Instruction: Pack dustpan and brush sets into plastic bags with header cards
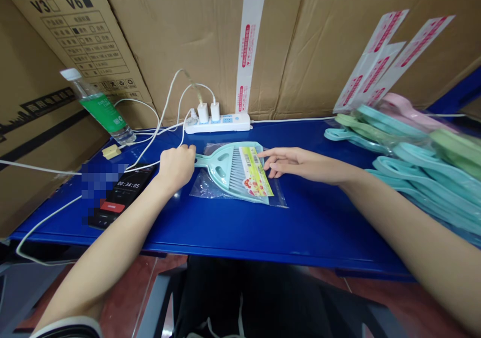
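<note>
A light-teal dustpan and brush set (221, 170) in a clear plastic bag lies flat on the blue table (233, 232), its handle pointing left. A yellow-green printed card (256, 172) lies over its bristles inside the bag. My left hand (177, 165) is closed around the handle end of the set. At the opposite end, my right hand (287, 163) has its fingers stretched out, the index fingertip at the card's right edge. That hand holds nothing that I can see.
Several bagged sets (424, 177) in teal, green and pink are heaped at right. A power strip (225, 123) with chargers stands behind. At left are a tilted water bottle (103, 112), a phone (124, 192) and loose white cables (158, 127). Cardboard boxes (308, 52) wall the back.
</note>
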A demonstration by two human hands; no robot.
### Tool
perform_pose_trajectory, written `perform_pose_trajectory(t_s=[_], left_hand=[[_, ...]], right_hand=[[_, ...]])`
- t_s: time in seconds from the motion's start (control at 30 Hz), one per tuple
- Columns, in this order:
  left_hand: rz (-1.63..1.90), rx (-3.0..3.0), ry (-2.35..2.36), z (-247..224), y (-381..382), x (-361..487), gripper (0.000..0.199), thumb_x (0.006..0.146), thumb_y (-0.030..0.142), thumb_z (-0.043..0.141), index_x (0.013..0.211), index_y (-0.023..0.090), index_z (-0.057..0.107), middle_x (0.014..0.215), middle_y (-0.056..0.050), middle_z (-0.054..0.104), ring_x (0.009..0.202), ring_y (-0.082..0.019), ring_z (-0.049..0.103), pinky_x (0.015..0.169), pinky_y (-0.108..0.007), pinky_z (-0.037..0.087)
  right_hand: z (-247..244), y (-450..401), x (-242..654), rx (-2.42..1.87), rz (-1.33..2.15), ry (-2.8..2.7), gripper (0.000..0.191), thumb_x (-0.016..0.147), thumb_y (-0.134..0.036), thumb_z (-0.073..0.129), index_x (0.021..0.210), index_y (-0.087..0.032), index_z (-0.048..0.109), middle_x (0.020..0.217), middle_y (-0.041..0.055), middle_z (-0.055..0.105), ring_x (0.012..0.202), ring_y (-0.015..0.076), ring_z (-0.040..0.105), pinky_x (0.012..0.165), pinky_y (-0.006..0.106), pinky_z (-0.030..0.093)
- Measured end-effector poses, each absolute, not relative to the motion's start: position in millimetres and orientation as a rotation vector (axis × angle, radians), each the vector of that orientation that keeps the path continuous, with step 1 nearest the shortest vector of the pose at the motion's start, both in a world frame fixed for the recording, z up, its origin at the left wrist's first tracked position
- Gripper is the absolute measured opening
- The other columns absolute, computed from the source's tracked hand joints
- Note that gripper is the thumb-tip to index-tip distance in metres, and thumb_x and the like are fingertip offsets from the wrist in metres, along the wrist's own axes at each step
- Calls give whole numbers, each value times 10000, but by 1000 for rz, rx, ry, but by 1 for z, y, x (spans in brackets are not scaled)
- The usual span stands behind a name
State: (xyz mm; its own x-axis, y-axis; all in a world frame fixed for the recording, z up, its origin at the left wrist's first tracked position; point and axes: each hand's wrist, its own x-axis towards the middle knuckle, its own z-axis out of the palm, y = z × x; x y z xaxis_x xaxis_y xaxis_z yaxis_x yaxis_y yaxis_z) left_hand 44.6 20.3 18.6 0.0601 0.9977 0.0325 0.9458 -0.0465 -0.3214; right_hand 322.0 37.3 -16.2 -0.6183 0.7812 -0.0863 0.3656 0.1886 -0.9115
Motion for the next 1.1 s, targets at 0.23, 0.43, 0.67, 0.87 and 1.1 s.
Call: perform_pose_trajectory(t_s=[0.23, 0.43, 0.67, 0.87, 1.1], left_hand=[[295, -2081, -1976, 20, 20, 45, 411, 887, 67, 323, 1156, 118, 629, 1066, -196, 697, 1017, -345, 693, 791, -413, 538], [309, -2073, -1982, 24, 19, 45, 417, 879, 61, 325, 1133, 126, 649, 1044, -192, 710, 1033, -347, 688, 797, -407, 533], [349, -2049, -1993, 27, 16, 45, 439, 864, 58, 321, 1135, 133, 657, 1012, -205, 723, 1036, -345, 687, 777, -397, 533], [374, -2024, -2002, 29, 15, 46, 464, 860, 66, 311, 1157, 148, 657, 1007, -208, 726, 1026, -337, 689, 753, -387, 527], [396, -1991, -2008, 29, 15, 44, 457, 857, 54, 326, 1163, 143, 654, 1020, -214, 722, 1033, -335, 689, 757, -359, 504]], right_hand=[[-18, 38, 323, -1078, 1402, -2101, 571, 852, -464, 611, 1330, -154, 573, 960, 75, 676, 831, 174, 664, 843, 369, 557], [-20, 40, 326, -1034, 1417, -2132, 547, 880, -444, 590, 1353, -171, 565, 954, 71, 691, 859, 179, 667, 864, 373, 553], [-21, 40, 326, -1033, 1410, -2143, 532, 879, -452, 584, 1329, -168, 575, 948, 62, 671, 843, 166, 659, 841, 356, 552], [-20, 41, 327, -1026, 1397, -2156, 514, 878, -448, 580, 1309, -168, 580, 947, 60, 671, 843, 165, 658, 837, 352, 544], [-20, 40, 326, -1053, 1385, -2168, 520, 881, -443, 571, 1318, -162, 566, 965, 72, 686, 843, 172, 662, 834, 364, 539]])
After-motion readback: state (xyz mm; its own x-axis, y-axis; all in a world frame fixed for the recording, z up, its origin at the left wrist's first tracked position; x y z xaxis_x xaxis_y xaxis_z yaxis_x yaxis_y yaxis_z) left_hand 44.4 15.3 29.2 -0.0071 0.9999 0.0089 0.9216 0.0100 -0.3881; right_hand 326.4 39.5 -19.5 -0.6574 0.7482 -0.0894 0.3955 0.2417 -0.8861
